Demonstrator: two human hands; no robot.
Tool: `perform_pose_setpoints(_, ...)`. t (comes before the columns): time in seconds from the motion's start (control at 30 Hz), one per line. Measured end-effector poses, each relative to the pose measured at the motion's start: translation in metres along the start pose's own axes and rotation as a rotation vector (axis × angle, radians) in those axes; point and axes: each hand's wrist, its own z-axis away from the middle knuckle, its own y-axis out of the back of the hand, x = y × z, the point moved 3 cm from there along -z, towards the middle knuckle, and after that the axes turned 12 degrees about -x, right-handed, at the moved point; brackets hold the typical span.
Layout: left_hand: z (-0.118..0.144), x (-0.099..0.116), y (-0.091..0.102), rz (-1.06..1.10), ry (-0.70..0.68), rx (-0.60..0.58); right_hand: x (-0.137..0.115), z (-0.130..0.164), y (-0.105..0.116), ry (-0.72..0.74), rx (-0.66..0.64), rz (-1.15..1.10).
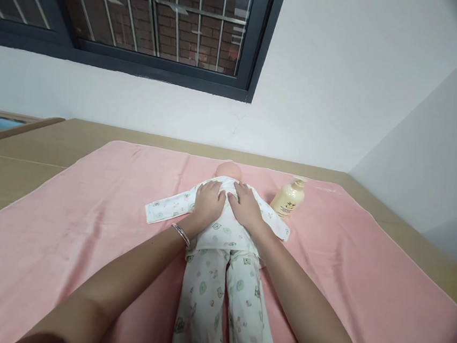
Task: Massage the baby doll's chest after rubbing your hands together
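A baby doll in white printed pajamas lies stretched out on a pink sheet, its head toward the wall. The pajama top has long sleeves spread to both sides, and the pajama pants reach toward me. My left hand rests flat on the left of the doll's chest, fingers extended. On the right of the chest lies my right hand, also flat, the two thumbs almost meeting. Neither hand grips anything. A silver bangle circles my left wrist.
A yellow pump bottle stands tilted in view beside the right sleeve. The pink sheet covers most of the wooden surface. A white wall with a barred window rises behind.
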Motion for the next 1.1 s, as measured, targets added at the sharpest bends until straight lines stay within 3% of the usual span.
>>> perform_pose_setpoints(0.47, 0.011, 0.025, 0.011, -0.287, -0.064, -0.157, 0.001, -0.001, 0.0, 0.0, -0.028, 0.058)
perform_pose_setpoints(0.6, 0.009, 0.022, 0.012, -0.168, -0.057, -0.147, -0.008, 0.005, 0.006, -0.032, -0.002, 0.112)
perform_pose_setpoints(0.73, -0.002, 0.003, 0.007, 0.018, -0.017, -0.166, -0.024, 0.017, 0.011, -0.096, -0.009, 0.187)
perform_pose_setpoints(0.87, -0.01, -0.009, 0.003, 0.097, -0.067, -0.148, -0.035, 0.026, 0.013, -0.078, -0.008, 0.232)
perform_pose_setpoints(1.1, 0.004, 0.014, 0.011, -0.172, -0.034, -0.13, -0.021, 0.015, 0.01, -0.066, 0.008, 0.136)
